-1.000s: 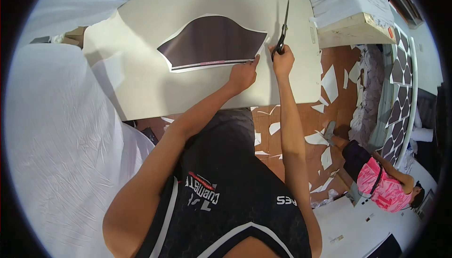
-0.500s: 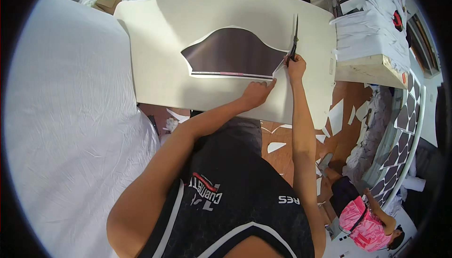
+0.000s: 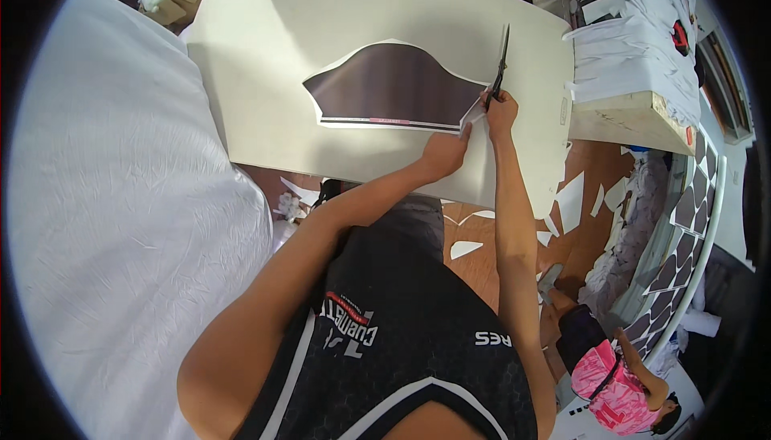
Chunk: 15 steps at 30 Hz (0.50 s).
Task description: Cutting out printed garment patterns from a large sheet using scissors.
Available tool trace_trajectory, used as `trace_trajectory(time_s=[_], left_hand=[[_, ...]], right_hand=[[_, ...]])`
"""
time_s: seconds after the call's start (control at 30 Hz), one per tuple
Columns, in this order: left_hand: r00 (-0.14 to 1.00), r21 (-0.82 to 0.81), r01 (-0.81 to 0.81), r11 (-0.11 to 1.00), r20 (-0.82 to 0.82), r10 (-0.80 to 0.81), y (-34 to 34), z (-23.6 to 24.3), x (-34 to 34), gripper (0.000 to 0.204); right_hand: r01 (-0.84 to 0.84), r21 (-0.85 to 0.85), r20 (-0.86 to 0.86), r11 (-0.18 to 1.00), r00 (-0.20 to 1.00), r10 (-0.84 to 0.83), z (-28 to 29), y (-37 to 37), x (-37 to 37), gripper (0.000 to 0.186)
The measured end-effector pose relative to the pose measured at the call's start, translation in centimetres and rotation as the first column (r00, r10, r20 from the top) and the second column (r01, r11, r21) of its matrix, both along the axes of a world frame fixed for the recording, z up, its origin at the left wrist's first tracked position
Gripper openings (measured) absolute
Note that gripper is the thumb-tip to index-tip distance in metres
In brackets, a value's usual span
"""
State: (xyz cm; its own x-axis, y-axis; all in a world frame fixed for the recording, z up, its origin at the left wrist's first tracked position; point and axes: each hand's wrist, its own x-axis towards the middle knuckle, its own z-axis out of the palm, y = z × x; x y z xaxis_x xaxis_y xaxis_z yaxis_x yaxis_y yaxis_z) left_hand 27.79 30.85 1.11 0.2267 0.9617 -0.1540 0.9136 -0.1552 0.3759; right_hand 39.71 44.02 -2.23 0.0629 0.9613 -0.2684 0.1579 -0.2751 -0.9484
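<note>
A dark sleeve-shaped panel [image 3: 397,87] with a white margin and a striped lower band lies flat on the pale table [image 3: 321,155]. My left hand [image 3: 444,156] is at its lower right corner, thumb stretched along the edge and the other fingers curled in, closed on that corner. Just to the right, my right hand [image 3: 501,112] grips the handles of black scissors [image 3: 501,67], whose long blades point away from me. A narrow white strip [image 3: 474,113] runs along the panel's right edge between my hands.
White cloth [image 3: 120,199] covers the surface at left. A white-draped box [image 3: 634,119] stands at the right. White offcuts [image 3: 571,203] are strewn over the brown floor. At lower right, a person in a pink top [image 3: 614,388] stands near a patterned sheet [image 3: 675,267].
The panel has shifted slightly left. My left hand has turned from a pointing index finger to a closed hold at the corner. My right hand, with the scissors, has moved slightly left.
</note>
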Motion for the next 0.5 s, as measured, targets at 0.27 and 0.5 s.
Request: trace_trajectory(time_s=[0.27,0.5], left_hand=[[0.915,-0.05,0.24,0.969,0.346,-0.209,-4.3,1.1,-3.0,0.027],[0.767,-0.232,0.004,0.973,0.624,0.146,-7.1,11.3,-13.0,0.015]], right_hand=[[-0.048,-0.002,-0.049,0.999,0.998,0.048,2.4,-0.3,-0.1,0.016],[0.064,0.04,-0.294,0.997,0.955,-0.049,22.8,-5.8,-3.4,0.011]])
